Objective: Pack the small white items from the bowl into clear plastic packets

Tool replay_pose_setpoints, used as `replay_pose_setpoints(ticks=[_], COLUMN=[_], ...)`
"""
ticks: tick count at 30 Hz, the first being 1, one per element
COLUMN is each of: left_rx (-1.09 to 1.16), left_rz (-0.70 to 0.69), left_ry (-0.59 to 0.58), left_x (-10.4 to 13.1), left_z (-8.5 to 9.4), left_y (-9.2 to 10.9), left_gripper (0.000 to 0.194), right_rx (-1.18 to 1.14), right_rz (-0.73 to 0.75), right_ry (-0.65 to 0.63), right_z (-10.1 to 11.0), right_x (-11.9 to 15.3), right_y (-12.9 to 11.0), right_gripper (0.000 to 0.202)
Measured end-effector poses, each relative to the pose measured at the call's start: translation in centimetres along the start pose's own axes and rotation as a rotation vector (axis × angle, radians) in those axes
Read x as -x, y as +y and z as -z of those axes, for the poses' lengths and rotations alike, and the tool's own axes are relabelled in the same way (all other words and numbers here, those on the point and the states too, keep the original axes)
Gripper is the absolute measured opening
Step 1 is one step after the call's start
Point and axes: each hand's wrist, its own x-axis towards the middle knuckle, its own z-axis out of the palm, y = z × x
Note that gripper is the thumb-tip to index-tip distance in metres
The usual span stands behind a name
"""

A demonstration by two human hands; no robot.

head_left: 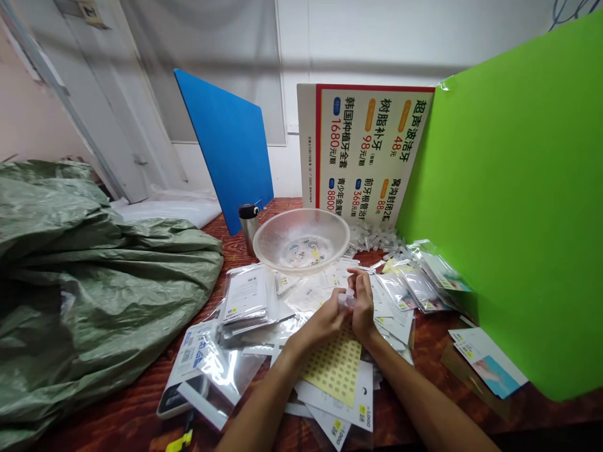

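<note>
My left hand [331, 314] and my right hand [362, 307] meet over the middle of the table, fingers curled inward. Closed between them are small translucent white plastic pieces [347, 299], partly hidden by the fingers; their exact kind I cannot tell. Just below the hands lies a yellow sheet [335, 370] with rows of small round dots, like stickers. White printed cards [362, 395] stick out under that sheet. To the left of my hands is a stack of cards in clear sleeves [247, 295].
A translucent basin [301, 242] with small bits inside stands behind, beside a metal flask [249, 229]. White plastic pieces [374, 238] are heaped at its right. Bagged packs [421, 282] lean near a green board [509, 201]. A blue board [226, 144] and green tarp [94, 295] flank the left.
</note>
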Motion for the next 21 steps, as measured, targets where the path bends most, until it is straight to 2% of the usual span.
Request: replay_pose_setpoints(ticks=[4,7,11,13,16,18,21], left_rx=[0.001,0.073,0.127,0.090,0.022,-0.023,-0.045], left_rz=[-0.059,-0.081,-0.033,0.003,0.006,0.014,0.011], left_ry=[0.016,0.103,0.217,0.197,0.124,0.111,0.141], left_x=[-0.2,-0.3,-0.3,-0.3,-0.3,-0.3,-0.4], left_z=[0.4,0.8,1.1,1.1,1.3,1.4,1.5], left_y=[0.4,0.8,0.2,-0.8,-2.3,-2.9,-2.9], left_gripper=[0.011,0.014,0.020,0.018,0.024,0.030,0.031], right_rx=[-0.006,-0.039,0.048,0.119,0.162,0.151,0.093], right_rz=[0.097,0.137,0.189,0.160,0.028,-0.018,-0.027], right_ry=[0.025,-0.011,-0.256,-0.441,-0.678,-0.732,-0.705], right_z=[0.4,1.3,2.4,2.6,2.5,2.3,2.2], right_x=[-0.6,-1.5,-2.4,-2.5,-2.5,-2.4,-2.3], right_y=[0.0,-0.1,-0.1,0.3,1.3,1.8,1.9], right_gripper=[0.039,0.039,0.042,0.050,0.040,0.034,0.037])
